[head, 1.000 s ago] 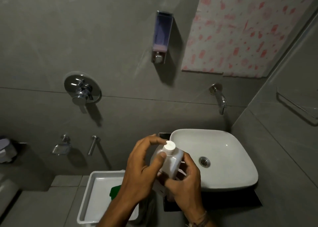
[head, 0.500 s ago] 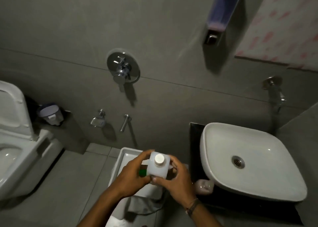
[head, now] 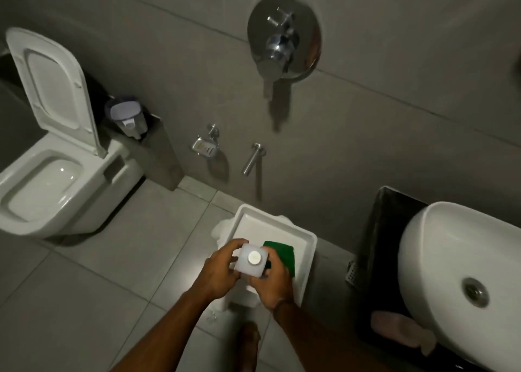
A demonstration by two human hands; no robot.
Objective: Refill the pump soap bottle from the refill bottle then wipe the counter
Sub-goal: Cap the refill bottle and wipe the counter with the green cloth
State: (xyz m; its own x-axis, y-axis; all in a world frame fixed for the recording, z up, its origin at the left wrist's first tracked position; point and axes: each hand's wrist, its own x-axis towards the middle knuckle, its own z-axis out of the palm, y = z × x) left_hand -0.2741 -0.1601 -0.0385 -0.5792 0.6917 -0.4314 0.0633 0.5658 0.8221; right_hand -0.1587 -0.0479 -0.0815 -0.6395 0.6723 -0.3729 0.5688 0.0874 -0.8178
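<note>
Both hands hold a white refill bottle (head: 253, 260) upright above a white tray (head: 306, 240) on the floor. Its round white cap faces up. My left hand (head: 218, 270) grips its left side; my right hand (head: 272, 283) grips its right side from below. A green cloth (head: 283, 254) lies in the tray, just right of the bottle. On the dark counter (head: 377, 253) at the lower right lies a pale pink pump soap bottle (head: 394, 328), on its side next to the white basin (head: 439, 259).
A white toilet (head: 53, 180) with raised lid stands at the left. A chrome mixer valve (head: 283, 36), a soap dish (head: 204, 146) and a low spout (head: 252, 159) are on the grey wall. A foot (head: 248, 346) is on the floor tiles below the tray.
The view swung left and down, from the basin toward the floor tray. The hands carried the bottle from beside the basin to above the tray, keeping hold of it.
</note>
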